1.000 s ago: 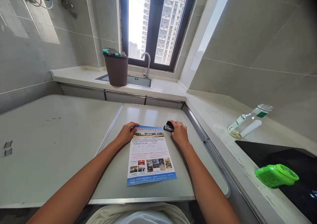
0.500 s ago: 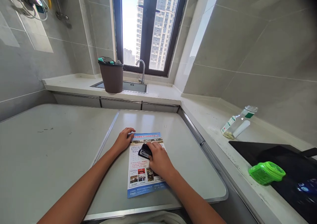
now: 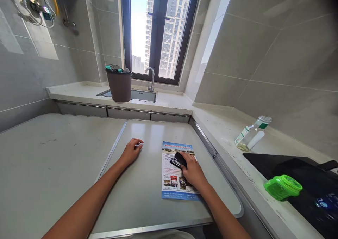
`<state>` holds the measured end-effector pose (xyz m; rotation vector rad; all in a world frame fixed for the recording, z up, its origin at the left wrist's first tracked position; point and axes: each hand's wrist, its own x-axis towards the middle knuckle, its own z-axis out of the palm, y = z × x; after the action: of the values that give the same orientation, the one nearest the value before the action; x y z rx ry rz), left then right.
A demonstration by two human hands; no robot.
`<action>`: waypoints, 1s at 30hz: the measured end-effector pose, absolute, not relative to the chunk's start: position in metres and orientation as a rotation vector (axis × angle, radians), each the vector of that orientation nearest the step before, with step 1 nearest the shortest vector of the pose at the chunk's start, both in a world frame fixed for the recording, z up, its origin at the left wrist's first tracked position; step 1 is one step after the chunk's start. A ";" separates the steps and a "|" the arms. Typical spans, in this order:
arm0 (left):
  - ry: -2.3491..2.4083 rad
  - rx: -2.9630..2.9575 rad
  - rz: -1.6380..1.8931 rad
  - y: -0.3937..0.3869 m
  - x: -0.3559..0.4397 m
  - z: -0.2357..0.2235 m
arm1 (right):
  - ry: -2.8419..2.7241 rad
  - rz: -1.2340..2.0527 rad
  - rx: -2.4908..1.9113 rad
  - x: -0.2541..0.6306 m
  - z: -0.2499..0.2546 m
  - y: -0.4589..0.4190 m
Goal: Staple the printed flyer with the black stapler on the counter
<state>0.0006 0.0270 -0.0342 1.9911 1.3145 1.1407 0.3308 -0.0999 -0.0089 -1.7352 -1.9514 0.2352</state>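
Note:
A printed flyer (image 3: 174,182) with a blue top and bottom band lies flat on the grey table (image 3: 148,203). My right hand (image 3: 191,170) rests on the flyer's middle, fingers closed over a small black stapler (image 3: 177,160). To the left of the flyer, my left hand (image 3: 131,151) lies on the bare table, fingers loosely curled and holding nothing.
A white counter (image 3: 227,129) runs along the right with a clear bottle (image 3: 250,137) lying on it. A green lidded container (image 3: 283,187) sits on a black cooktop (image 3: 311,182). At the back are a sink (image 3: 144,95), a tap (image 3: 151,77) and a brown bin (image 3: 119,84).
My right hand picked up the stapler, set it on the flyer, and slid flyer and stapler to the right. My left hand let go of the flyer and stays put.

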 end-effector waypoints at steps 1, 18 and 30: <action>1.317 1.986 1.156 0.027 0.000 -0.034 | -1.979 0.287 -1.703 0.336 -0.005 -0.098; 1.440 1.502 1.579 0.036 -0.024 -0.026 | -2.143 -0.003 -1.563 0.345 -0.045 0.039; 1.239 1.057 1.719 0.041 -0.045 -0.020 | -2.303 0.017 -1.441 0.242 -0.054 0.060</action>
<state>-0.0446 0.0415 -0.0201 1.0571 1.2391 1.7189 0.2424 0.0601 -0.0543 -1.4408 -2.3029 0.0175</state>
